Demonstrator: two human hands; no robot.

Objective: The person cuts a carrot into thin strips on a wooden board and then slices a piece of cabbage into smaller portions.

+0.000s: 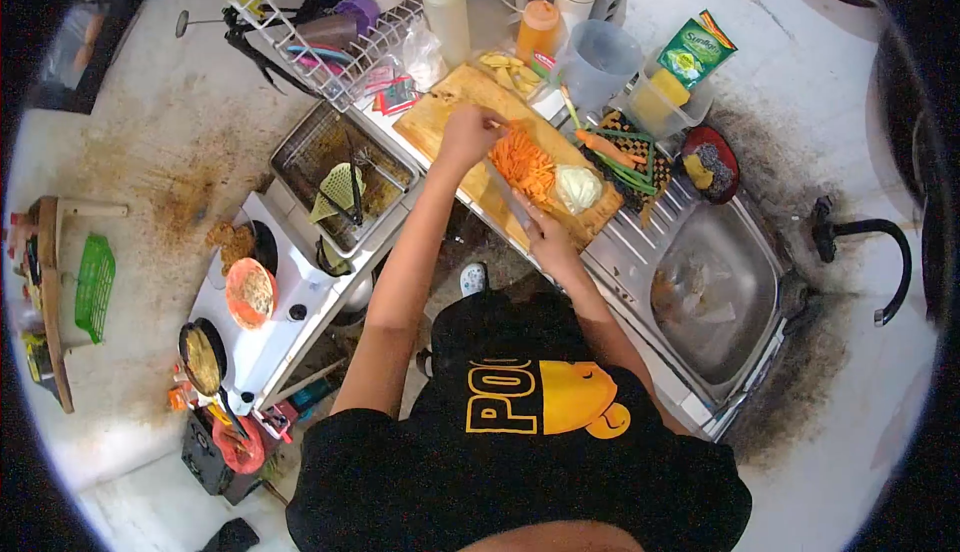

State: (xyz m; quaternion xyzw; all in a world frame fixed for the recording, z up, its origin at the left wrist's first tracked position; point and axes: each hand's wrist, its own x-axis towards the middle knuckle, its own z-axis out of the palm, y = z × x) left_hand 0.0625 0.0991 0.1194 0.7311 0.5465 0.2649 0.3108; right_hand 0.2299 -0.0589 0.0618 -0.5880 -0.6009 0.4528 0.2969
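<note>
Shredded carrot (522,162) lies in a heap on a wooden cutting board (445,102). At its upper left edge is my left hand (472,139), fingertips drawn together; anything between them is too small to make out. My right hand (548,239) is closed around a knife (515,204), whose blade points up and left along the board's near edge, beside the carrot. A pale piece of cabbage (578,189) sits at the board's right end. Just beyond it are a carrot (608,148) and long green vegetables (630,174).
A steel sink (715,297) with a black faucet (880,242) is on the right. Behind the board stand an orange-capped bottle (537,30) and a clear pitcher (598,64). To the left are a fryer basin (300,147) and a stove (265,302) with a pan (203,360).
</note>
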